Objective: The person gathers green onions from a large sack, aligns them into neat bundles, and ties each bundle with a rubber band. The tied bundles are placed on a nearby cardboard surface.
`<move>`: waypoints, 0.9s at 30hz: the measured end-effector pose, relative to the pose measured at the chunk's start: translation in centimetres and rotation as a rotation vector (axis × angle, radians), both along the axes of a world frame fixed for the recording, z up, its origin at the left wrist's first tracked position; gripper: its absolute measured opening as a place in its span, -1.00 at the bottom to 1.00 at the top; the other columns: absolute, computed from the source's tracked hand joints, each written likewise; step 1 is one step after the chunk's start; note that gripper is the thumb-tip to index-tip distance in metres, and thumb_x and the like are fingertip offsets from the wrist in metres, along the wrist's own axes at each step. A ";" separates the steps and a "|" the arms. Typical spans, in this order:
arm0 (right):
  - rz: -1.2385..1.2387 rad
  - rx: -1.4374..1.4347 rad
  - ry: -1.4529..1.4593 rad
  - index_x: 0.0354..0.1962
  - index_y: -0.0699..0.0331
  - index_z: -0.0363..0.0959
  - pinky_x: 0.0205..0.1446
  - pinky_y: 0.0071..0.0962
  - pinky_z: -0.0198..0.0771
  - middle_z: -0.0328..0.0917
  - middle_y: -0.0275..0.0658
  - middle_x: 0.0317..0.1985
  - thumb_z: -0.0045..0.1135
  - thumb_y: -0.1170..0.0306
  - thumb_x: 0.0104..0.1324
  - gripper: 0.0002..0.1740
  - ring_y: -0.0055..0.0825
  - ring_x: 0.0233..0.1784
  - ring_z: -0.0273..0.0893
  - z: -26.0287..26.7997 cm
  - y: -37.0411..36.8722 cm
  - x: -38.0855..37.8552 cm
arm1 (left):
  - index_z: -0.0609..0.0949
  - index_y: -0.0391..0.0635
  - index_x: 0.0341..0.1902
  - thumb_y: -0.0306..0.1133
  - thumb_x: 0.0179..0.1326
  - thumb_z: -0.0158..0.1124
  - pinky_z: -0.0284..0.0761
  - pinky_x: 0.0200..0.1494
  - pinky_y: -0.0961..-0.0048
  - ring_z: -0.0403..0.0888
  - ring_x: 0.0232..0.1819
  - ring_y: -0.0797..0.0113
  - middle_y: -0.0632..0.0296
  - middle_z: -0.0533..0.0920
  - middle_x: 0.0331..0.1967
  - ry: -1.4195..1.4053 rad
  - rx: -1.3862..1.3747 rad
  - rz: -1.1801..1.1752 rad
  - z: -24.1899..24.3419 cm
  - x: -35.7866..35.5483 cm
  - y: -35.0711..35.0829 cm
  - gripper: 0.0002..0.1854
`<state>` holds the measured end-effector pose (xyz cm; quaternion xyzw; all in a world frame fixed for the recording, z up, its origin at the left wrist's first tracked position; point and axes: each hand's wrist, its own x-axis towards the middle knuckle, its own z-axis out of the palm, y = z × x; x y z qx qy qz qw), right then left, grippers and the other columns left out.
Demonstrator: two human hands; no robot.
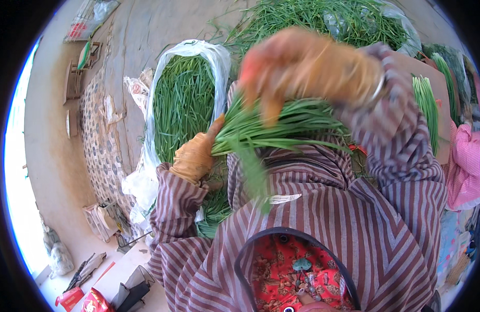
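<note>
My left hand (196, 156), in a thin tan glove, grips a bunch of green garlic chives (279, 123) near its pale stem ends. The long leaves spread to the right across my lap. Over the bunch is my right hand (302, 70), blurred by motion, with a silver bracelet at the wrist. Its fingertips overlap the leaves, and whether they pinch any cannot be made out. A blurred clump of leaves (251, 167) hangs down below the bunch, in front of my striped smock (341, 218).
Left of me, a white plastic bag (156, 93) holds more chives. A large heap of loose chives (286, 15) lies ahead on the floor. Tidied bunches (425, 105) rest on a brown board (442, 128) at right, beside pink checked cloth (464, 167).
</note>
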<state>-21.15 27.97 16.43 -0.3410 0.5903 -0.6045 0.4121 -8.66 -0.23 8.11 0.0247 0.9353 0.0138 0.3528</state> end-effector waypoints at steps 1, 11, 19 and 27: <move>-0.180 0.063 0.216 -0.01 0.38 0.40 -0.08 -0.47 0.39 0.56 -0.17 -0.21 0.17 0.35 0.18 -0.56 -0.48 -0.31 0.51 -1.4 2.7 -2.3 | 0.08 0.15 0.41 -0.44 -0.03 0.26 0.50 -0.16 0.21 0.61 -0.18 0.12 0.07 0.59 -0.15 -0.029 0.107 0.047 0.6 -0.4 0.1 -0.11; -1.288 0.338 0.962 0.18 0.28 0.21 0.11 -0.42 0.29 0.35 -0.16 0.13 0.09 0.34 0.25 -0.45 -0.40 0.06 0.34 -0.5 16.7 3.0 | 0.55 -0.27 -0.14 -0.54 -0.17 0.30 0.47 -0.31 0.47 0.57 -0.33 0.38 0.21 0.60 -0.37 -0.632 1.086 0.622 6.5 -8.6 2.2 -0.60; -0.280 -0.139 1.073 0.38 0.01 -0.21 0.47 -0.17 -0.22 0.16 -0.24 0.29 0.17 0.26 0.09 -0.02 -0.34 0.40 0.06 -6.1 -3.9 10.5 | 0.48 -0.23 0.09 -0.44 0.06 0.31 0.51 -0.02 0.29 0.54 0.00 0.20 0.02 0.58 -0.07 -1.124 1.389 0.890 5.2 -7.9 7.0 -0.53; -0.487 -0.218 1.107 0.34 0.08 -0.08 0.27 -0.20 0.18 0.34 -0.25 0.18 0.19 0.11 0.05 -0.05 -0.34 0.29 0.26 -9.0 -5.7 11.9 | 0.50 -0.24 0.02 -0.55 -0.07 0.35 0.54 -0.18 0.34 0.58 -0.18 0.23 0.05 0.61 -0.19 -0.925 1.307 1.035 3.1 -1.9 3.9 -0.51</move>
